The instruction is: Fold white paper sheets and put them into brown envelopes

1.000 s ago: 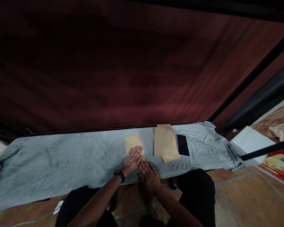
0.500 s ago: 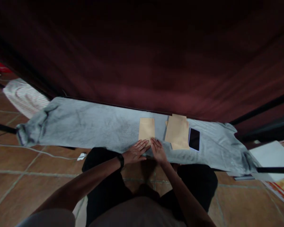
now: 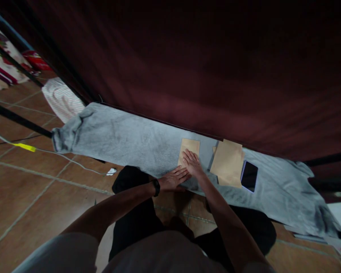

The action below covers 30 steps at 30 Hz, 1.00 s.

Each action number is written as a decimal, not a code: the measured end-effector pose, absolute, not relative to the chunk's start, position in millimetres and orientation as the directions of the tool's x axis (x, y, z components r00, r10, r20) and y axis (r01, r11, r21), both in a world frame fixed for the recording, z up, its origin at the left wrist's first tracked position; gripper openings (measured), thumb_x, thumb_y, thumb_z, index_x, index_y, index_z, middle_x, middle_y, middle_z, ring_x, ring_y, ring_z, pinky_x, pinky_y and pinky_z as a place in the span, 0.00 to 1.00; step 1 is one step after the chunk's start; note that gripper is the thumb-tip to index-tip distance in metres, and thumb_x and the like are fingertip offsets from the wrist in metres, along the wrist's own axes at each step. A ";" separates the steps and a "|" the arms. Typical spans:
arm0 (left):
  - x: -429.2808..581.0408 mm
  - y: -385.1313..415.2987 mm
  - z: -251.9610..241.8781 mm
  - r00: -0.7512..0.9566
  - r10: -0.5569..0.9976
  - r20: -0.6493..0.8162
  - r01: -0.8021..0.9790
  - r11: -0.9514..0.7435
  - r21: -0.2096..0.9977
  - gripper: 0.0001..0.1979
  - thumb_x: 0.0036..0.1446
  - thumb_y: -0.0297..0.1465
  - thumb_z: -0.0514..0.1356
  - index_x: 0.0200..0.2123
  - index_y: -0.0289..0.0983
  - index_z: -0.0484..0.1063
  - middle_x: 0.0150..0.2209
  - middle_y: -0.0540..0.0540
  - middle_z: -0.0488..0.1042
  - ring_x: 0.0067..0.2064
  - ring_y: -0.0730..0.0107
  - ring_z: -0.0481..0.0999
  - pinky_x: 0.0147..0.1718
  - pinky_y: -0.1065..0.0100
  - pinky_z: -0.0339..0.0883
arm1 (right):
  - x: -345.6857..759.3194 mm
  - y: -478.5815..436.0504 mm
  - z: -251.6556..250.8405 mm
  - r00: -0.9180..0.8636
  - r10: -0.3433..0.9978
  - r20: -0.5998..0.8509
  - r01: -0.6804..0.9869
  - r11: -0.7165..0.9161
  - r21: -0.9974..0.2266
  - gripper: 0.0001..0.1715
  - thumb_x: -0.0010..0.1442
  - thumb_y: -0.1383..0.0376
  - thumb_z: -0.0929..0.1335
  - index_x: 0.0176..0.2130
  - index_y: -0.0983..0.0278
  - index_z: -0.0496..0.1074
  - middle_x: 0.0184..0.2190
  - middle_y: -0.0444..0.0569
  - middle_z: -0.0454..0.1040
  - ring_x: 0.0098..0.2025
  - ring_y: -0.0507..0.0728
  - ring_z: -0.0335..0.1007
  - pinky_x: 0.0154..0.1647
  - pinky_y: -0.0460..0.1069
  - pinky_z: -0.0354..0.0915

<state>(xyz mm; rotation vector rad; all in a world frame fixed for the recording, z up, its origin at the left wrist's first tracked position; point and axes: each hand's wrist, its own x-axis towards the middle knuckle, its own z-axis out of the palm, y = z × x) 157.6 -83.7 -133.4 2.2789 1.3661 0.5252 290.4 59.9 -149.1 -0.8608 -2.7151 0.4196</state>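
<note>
A tan paper envelope (image 3: 190,144) lies flat on the grey cloth that covers a narrow bench. My right hand (image 3: 192,161) rests on it with the fingers stretched out, covering its middle. Across the near end of the envelope lies my left hand (image 3: 174,178), its fingers extended and flat; a dark band is on that wrist. To the right of my right hand is a loose stack of tan paper envelopes (image 3: 227,163), overlapping at uneven angles.
A phone (image 3: 249,176) with a dark screen lies right of the stack. The grey cloth (image 3: 125,138) spans the bench below a dark red curtain (image 3: 170,76). On the left, a cable with a yellow tag (image 3: 24,147) crosses the tiled floor, and a striped cloth (image 3: 63,99) hangs.
My right hand has slid forward from the envelope's near edge to its middle. My left hand stays at the near end. The whole view has turned slightly.
</note>
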 end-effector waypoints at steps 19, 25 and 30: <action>153.1 -83.7 -138.4 0.527 0.845 0.091 0.827 -0.535 0.173 0.39 0.67 0.52 0.48 0.72 0.35 0.46 0.72 0.37 0.50 0.73 0.56 0.47 0.70 0.53 0.40 | 327.5 28.7 -171.5 -0.638 0.737 0.224 0.714 0.675 -0.187 0.31 0.73 0.61 0.54 0.69 0.71 0.54 0.70 0.58 0.55 0.72 0.60 0.48 0.70 0.58 0.48; 147.5 -88.7 -138.2 0.524 0.845 0.108 0.816 -0.535 0.221 0.39 0.68 0.51 0.48 0.72 0.35 0.41 0.72 0.37 0.49 0.73 0.56 0.46 0.70 0.53 0.43 | 342.9 16.4 -166.5 -0.596 0.760 0.259 0.738 0.646 -0.197 0.31 0.73 0.61 0.55 0.69 0.71 0.55 0.68 0.59 0.59 0.70 0.61 0.52 0.69 0.60 0.51; 145.8 -88.4 -141.3 0.473 0.877 0.082 0.835 -0.477 0.276 0.31 0.71 0.46 0.45 0.70 0.36 0.52 0.70 0.39 0.56 0.71 0.60 0.53 0.68 0.54 0.49 | 357.0 -14.6 -160.6 -0.669 0.667 0.327 0.648 0.739 -0.182 0.29 0.73 0.60 0.56 0.69 0.66 0.56 0.68 0.54 0.60 0.70 0.59 0.53 0.70 0.60 0.49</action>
